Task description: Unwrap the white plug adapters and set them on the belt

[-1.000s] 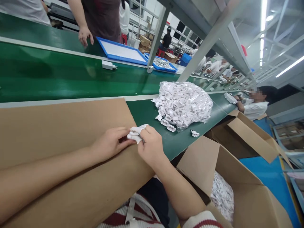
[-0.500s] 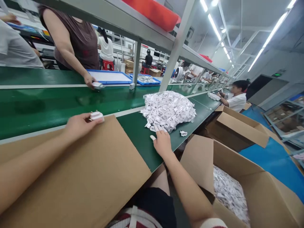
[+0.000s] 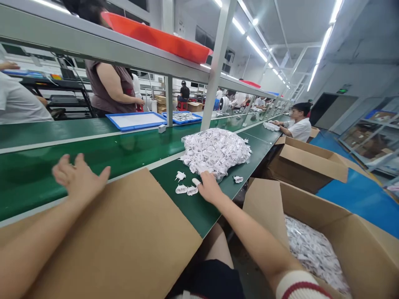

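My left hand is over the green conveyor belt, fingers spread and slightly blurred, with nothing visible in it. My right hand reaches to the near edge of a clear plastic bag full of white plug-shaped plastic pieces. Its thumb, in a white finger cover, stands apart from the fingers, whose tips merge with the white pieces. By that thumb lie two white oval plastic pieces, and another white piece with pins is just behind. One more loose white piece sits right of the bag.
A cardboard sheet or flap covers the near left. At right, an open cardboard box holds more bagged white pieces. A blue-rimmed tray and a small white block are across the belt. Co-workers are beyond; a red tray sits overhead.
The white plastic block in my left hand is gone from it; that hand moved left and opened. Loose white pieces now lie beside my right thumb. The co-worker opposite drew their hand back.
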Demonstrator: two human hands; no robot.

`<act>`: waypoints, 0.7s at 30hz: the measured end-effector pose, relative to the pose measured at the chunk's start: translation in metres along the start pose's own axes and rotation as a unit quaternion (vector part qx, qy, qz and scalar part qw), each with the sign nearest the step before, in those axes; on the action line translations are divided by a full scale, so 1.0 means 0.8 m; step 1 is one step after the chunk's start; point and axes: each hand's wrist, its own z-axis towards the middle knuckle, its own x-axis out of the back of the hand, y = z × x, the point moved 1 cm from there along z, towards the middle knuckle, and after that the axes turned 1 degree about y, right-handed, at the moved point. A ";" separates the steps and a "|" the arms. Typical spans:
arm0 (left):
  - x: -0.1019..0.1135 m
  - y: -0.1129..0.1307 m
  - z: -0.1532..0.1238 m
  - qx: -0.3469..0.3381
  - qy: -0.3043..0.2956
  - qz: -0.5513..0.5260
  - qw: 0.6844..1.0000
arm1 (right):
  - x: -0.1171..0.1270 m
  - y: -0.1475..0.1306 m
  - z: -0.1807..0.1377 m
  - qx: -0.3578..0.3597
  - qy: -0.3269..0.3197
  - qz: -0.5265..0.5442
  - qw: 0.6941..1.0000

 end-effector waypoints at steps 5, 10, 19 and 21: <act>-0.065 -0.050 -0.011 -0.036 0.140 0.126 0.981 | 0.022 0.018 0.068 -0.039 -0.006 -0.056 0.998; -0.092 -0.068 -0.015 -0.126 0.082 0.153 0.977 | 0.045 0.030 0.146 -0.116 -0.020 -0.091 0.989; -0.091 -0.085 -0.010 -0.169 0.058 0.154 0.972 | 0.066 0.057 0.238 -0.220 -0.044 -0.119 0.967; -0.092 -0.087 -0.010 -0.179 0.066 0.153 0.970 | 0.062 0.057 0.242 -0.219 -0.043 -0.124 0.967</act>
